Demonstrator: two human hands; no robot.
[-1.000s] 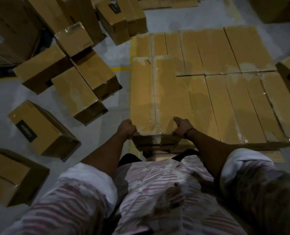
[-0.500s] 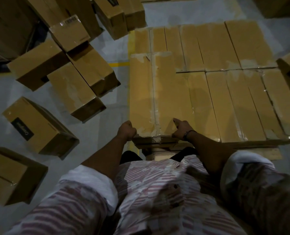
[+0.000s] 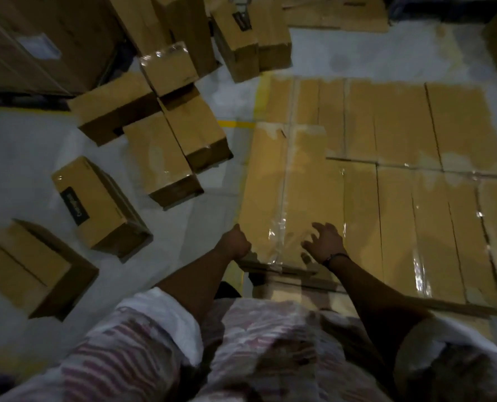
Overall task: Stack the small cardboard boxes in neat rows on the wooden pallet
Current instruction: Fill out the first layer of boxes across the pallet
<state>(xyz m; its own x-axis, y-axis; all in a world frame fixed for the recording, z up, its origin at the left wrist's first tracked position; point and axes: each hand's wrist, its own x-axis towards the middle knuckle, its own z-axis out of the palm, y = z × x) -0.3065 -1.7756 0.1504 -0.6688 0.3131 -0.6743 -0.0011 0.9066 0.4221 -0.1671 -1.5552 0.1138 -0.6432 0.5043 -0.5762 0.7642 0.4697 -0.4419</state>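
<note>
A flat layer of taped cardboard boxes (image 3: 398, 216) covers the wooden pallet (image 3: 273, 291), of which only a pale block shows under the near edge. The near left box (image 3: 270, 192) lies lengthwise away from me. My left hand (image 3: 235, 245) is curled against that box's near left corner, thumb up along its side. Fingers spread, my right hand (image 3: 325, 244) hovers just over the box's top near its front edge and holds nothing.
Several loose boxes lie on the grey floor to the left: one with a black label (image 3: 93, 204), one nearer (image 3: 29, 268), a cluster (image 3: 166, 146) behind them. Bigger cartons (image 3: 53, 42) stand at the back left. A yellow floor line (image 3: 235, 124) runs beside the pallet.
My right hand has left the box's near edge and opened, fingers now spread above the top. My left hand stays curled at the corner. My head has lifted slightly.
</note>
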